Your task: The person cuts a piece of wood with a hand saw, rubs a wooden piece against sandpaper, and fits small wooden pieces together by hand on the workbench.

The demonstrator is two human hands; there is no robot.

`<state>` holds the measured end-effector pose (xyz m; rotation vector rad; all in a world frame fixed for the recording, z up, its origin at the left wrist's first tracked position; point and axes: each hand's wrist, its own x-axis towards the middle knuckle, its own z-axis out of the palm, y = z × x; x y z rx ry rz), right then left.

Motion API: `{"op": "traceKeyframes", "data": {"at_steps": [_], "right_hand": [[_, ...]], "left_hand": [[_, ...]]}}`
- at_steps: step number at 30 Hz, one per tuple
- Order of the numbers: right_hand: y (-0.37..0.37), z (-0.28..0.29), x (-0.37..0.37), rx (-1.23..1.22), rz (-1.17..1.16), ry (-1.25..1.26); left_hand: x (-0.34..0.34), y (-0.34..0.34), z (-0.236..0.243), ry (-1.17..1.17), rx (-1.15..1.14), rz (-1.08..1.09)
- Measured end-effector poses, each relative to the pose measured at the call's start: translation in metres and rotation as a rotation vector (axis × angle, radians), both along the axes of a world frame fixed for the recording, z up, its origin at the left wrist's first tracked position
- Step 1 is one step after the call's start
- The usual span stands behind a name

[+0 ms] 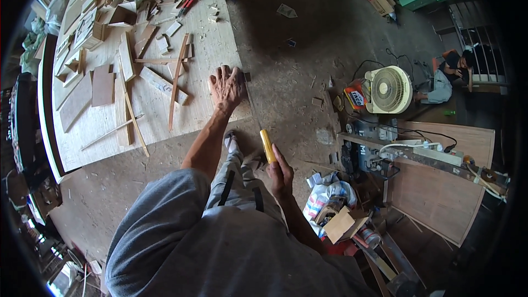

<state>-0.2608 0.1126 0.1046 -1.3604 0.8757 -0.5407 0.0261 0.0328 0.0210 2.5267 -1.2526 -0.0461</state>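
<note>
My left hand bears down at the right edge of the pale wooden worktable, fingers bent over a small dark piece of wood. One end of that piece sticks out past the edge; the rest is hidden under the hand. A handsaw with a yellow handle is gripped in my right hand, lower and to the right. Its thin blade runs up beside the table edge toward the wood piece. Whether the blade touches the wood I cannot tell.
Wood offcuts and thin strips cover the table's left, with red-handled pliers farther back. A fan stands on the right near a seated person. A sack with cardboard lies near my right arm.
</note>
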Motion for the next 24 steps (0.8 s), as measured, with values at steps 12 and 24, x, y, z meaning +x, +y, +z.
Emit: {"op": "traceKeyframes", "data": {"at_steps": [12,24], "right_hand": [[-0.002,-0.002,0.012,-0.406,-0.034,0.072],[-0.015,-0.022,0.021,-0.441,-0.013,0.019]], "left_hand": [[0.005,-0.001,-0.005,0.046,0.039,0.062],[0.005,0.001,-0.006,0.026,0.008,0.037]]}}
